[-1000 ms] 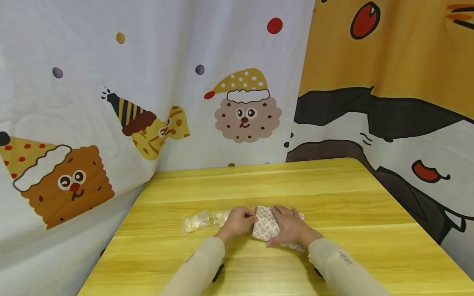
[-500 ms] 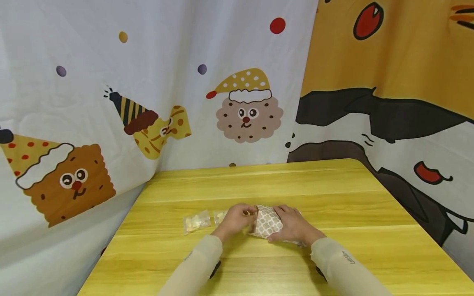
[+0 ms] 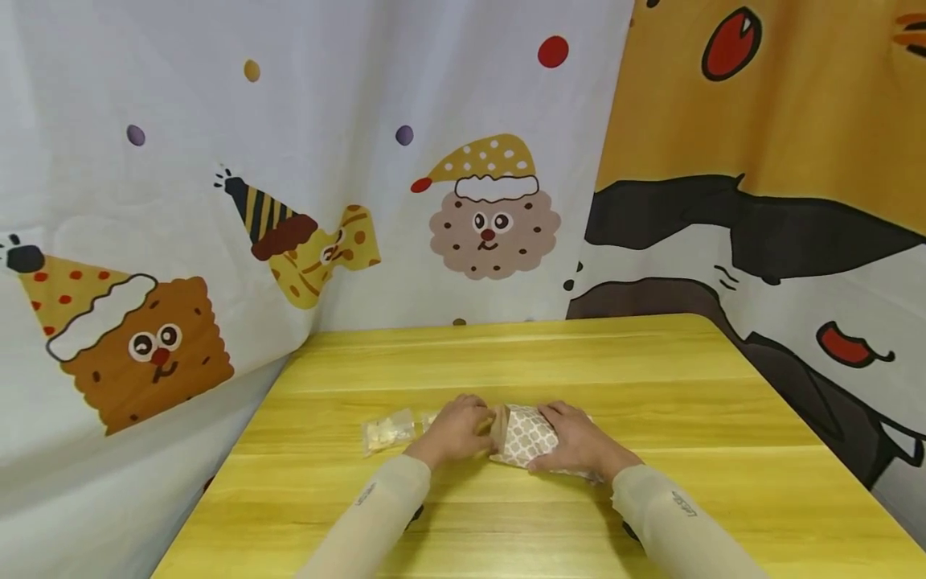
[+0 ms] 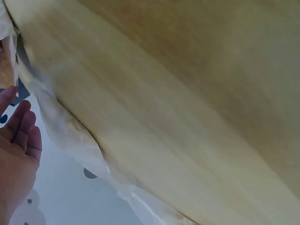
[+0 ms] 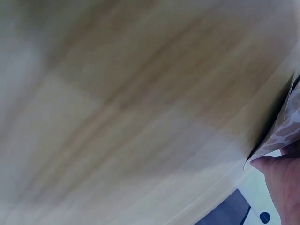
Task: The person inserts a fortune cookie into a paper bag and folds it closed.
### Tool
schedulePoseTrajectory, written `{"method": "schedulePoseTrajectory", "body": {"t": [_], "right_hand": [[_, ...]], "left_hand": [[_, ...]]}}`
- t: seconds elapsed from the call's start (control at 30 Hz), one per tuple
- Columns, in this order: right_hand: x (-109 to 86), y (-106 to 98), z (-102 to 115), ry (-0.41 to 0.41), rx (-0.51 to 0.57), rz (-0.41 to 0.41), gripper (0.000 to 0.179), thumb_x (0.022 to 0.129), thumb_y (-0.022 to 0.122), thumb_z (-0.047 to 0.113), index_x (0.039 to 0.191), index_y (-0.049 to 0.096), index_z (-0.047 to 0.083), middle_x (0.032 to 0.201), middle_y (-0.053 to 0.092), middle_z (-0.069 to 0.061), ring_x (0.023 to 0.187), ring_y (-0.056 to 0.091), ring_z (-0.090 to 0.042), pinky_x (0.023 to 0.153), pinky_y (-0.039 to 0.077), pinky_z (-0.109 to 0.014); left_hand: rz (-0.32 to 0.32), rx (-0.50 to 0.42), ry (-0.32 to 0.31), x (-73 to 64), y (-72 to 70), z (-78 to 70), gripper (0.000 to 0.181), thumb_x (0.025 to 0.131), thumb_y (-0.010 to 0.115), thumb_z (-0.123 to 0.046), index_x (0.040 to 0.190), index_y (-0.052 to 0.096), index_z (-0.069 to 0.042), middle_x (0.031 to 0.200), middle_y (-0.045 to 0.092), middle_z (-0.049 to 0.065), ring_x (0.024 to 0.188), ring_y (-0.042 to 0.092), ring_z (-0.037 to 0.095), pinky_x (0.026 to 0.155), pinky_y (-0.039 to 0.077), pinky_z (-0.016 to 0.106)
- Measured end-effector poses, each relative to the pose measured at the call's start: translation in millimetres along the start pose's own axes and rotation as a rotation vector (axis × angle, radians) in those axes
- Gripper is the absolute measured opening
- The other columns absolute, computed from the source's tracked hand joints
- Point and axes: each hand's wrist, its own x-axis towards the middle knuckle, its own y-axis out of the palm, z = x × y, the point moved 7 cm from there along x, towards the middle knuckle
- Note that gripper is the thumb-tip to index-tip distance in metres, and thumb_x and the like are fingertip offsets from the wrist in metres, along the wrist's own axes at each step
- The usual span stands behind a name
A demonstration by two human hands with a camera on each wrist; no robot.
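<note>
A paper bag (image 3: 531, 438) with a white-and-tan lattice pattern lies on its side on the table, its brown mouth facing left. My right hand (image 3: 579, 442) grips it from above, thumb at the near edge and fingers over the far side. At the bag's mouth, my left hand (image 3: 459, 430) pinches the paper edge. In the left wrist view, the fingertips of this left hand (image 4: 18, 150) meet the paper's rim at the frame's edge. The right wrist view has the right hand (image 5: 283, 183) under a corner of the patterned bag (image 5: 283, 131).
A clear packet (image 3: 388, 432) with pale yellow pieces lies left of the left hand. A second packet (image 3: 429, 420) is mostly hidden behind that hand. The wood-grain table (image 3: 506, 362) ends at a printed curtain (image 3: 362, 104) at the back and sides.
The left hand has shifted slightly left and away at the bag's mouth, and more of the brown inside shows. The right hand keeps its hold. The head view has turned slightly left.
</note>
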Motion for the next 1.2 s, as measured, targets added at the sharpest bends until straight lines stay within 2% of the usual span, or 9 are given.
{"method": "schedulePoseTrajectory", "body": {"t": [0.13,0.27,0.5,0.6,0.73,0.83,1.03,1.2], "right_hand": [[0.2,-0.6,0.1,0.003,0.003,0.008,0.121,0.065,0.075,0.075,0.154,0.034,0.004,0.154,0.034,-0.021,0.139,0.032,-0.045,0.106,0.033,-0.063],[0.0,-1.0,-0.3,-0.005,0.003,0.004,0.121,0.065,0.075,0.075,0.153,0.035,0.003,0.153,0.034,-0.021,0.138,0.032,-0.045,0.105,0.034,-0.063],[-0.5,-0.2,-0.3,-0.025,-0.008,0.008,0.121,0.066,0.074,0.077,0.153,0.035,0.002,0.153,0.034,-0.021,0.138,0.032,-0.046,0.105,0.034,-0.064],[0.0,-0.3,0.3,-0.023,-0.013,0.005,0.120,0.066,0.074,0.077,0.153,0.036,0.003,0.153,0.035,-0.021,0.137,0.033,-0.046,0.105,0.035,-0.063],[-0.2,-0.2,0.4,-0.017,-0.016,0.005,0.119,0.066,0.074,0.076,0.153,0.036,0.003,0.153,0.034,-0.021,0.138,0.033,-0.046,0.105,0.034,-0.063],[-0.6,0.2,-0.4,-0.010,-0.012,0.004,0.119,0.066,0.074,0.076,0.153,0.036,0.004,0.154,0.033,-0.021,0.139,0.031,-0.046,0.106,0.033,-0.063],[-0.6,0.9,-1.6,-0.007,-0.011,0.004,0.120,0.066,0.074,0.077,0.153,0.035,0.004,0.154,0.034,-0.020,0.139,0.031,-0.046,0.106,0.033,-0.063],[-0.6,1.5,-2.4,-0.014,-0.008,0.008,0.121,0.066,0.073,0.078,0.154,0.034,0.004,0.155,0.033,-0.020,0.140,0.030,-0.045,0.106,0.032,-0.064]], "left_hand": [[-0.025,-0.069,-0.045,-6.2,-6.0,10.3,0.046,0.093,0.070,-0.038,0.131,0.065,-0.013,0.132,0.058,0.004,0.126,0.049,0.025,0.108,0.038,0.045],[-0.046,-0.126,-0.089,-16.2,-12.4,28.3,0.046,0.095,0.067,-0.038,0.133,0.063,-0.012,0.135,0.056,0.007,0.131,0.046,0.029,0.109,0.037,0.049],[-0.106,-0.265,-0.149,-44.3,-26.9,64.7,0.044,0.095,0.069,-0.032,0.130,0.063,-0.007,0.132,0.056,0.011,0.126,0.049,0.035,0.103,0.042,0.054],[-0.130,-0.296,-0.199,-55.9,-31.7,80.8,0.045,0.094,0.070,-0.031,0.131,0.063,-0.006,0.133,0.056,0.011,0.127,0.048,0.036,0.103,0.041,0.055],[-0.149,-0.293,-0.245,-64.7,-33.5,97.1,0.043,0.093,0.071,-0.028,0.130,0.064,-0.006,0.134,0.055,0.014,0.128,0.047,0.039,0.104,0.039,0.058],[-0.145,-0.289,-0.250,-66.3,-32.3,101.5,0.044,0.092,0.073,-0.027,0.129,0.064,-0.005,0.133,0.055,0.015,0.127,0.048,0.040,0.103,0.040,0.058],[-0.060,-0.237,-0.234,-61.4,-24.3,97.5,0.060,0.088,0.076,-0.038,0.136,0.059,-0.005,0.136,0.053,0.017,0.127,0.047,0.040,0.104,0.038,0.058],[0.001,-0.187,-0.253,-56.4,-19.4,93.7,0.075,0.083,0.077,-0.049,0.141,0.054,-0.007,0.143,0.048,0.017,0.133,0.041,0.040,0.108,0.034,0.058]]}}
